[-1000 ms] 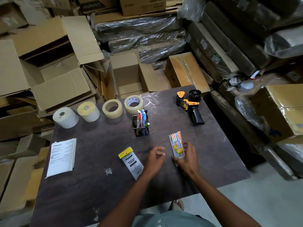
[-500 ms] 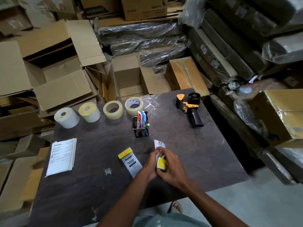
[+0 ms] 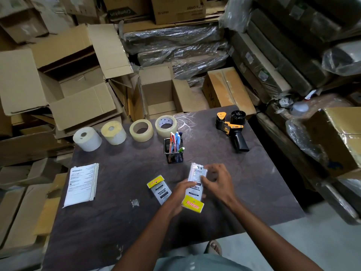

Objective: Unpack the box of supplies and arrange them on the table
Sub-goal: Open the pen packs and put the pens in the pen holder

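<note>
Head view. The person is standing at the near edge of the table [image 3: 263,192] and working on a pen pack [image 3: 195,189] just in front of the pen cup [image 3: 173,151].

The left hand [image 3: 180,194] is holding the pack from its left side, fingers curled under and around the long edge, so that the printed back is facing up and the yellow header is pointing toward the person. This grip appears to be keeping the pack level above or at the tabletop; contact with the table cannot be confirmed.

The right hand [image 3: 218,181] is hovering at the pack's right edge with fingers spread and loosely bent. Its thumb is lying against the pack, but no closed grasp is visible, so it is judged to be steadying or aligning rather than carrying.

A second pack [image 3: 159,189] is lying flat just left of the held one, back side up too. The held pack is probably being set down parallel to it.

Four rolls are standing in a row along the far edge: a white roll [image 3: 87,139], a yellow roll [image 3: 113,132] and two tape rolls [image 3: 141,130]. A tape gun [image 3: 233,127] is lying at far right, a paper stack [image 3: 83,183] at left. An open box [image 3: 160,92] is standing beyond the table.
</note>
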